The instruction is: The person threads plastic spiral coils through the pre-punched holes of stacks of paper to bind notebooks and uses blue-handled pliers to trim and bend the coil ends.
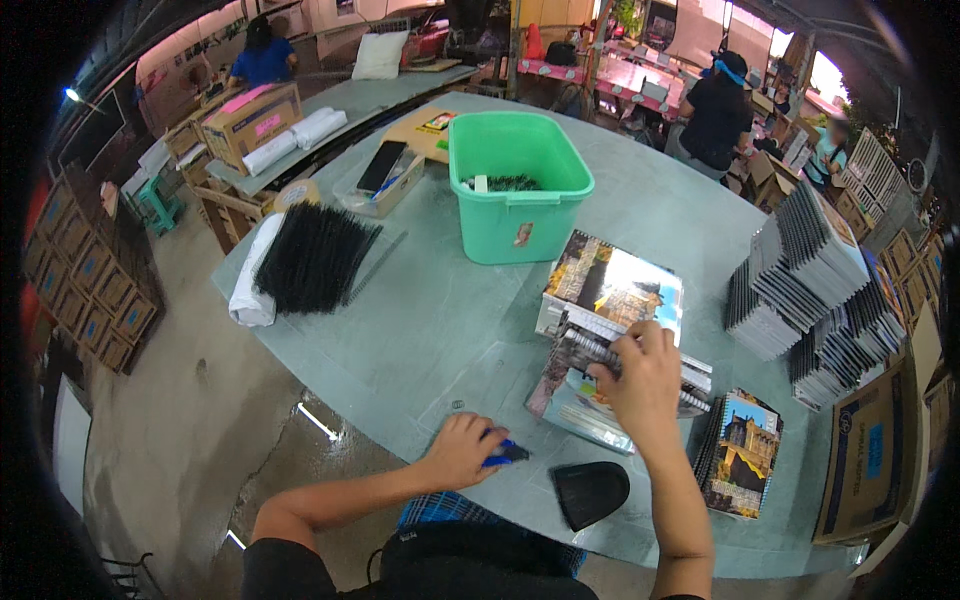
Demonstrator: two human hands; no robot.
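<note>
My left hand [462, 450] is closed around a small blue-and-black hand tool [508, 454], which looks like pliers or cutters, near the table's front edge. With my right hand [645, 378] I grip a spiral notebook [588, 346] by its bound edge, tilted up over other notebooks. Behind it lies a stack of notebooks [615, 278] with a building picture on the cover. More covers [590, 408] lie just under the held one. A finished-looking spiral-bound stack [742, 452] rests to the right of my forearm. A black curved pad-like piece [590, 494] lies between my arms.
A green bin [520, 225] with black coils inside stands mid-table. Black spiral coils [312, 258] are heaped on a white roll [255, 275] at left. A clear tray [395, 190] holds a phone. Tall notebook stacks [800, 270] and a carton [868, 455] are at right. People work beyond.
</note>
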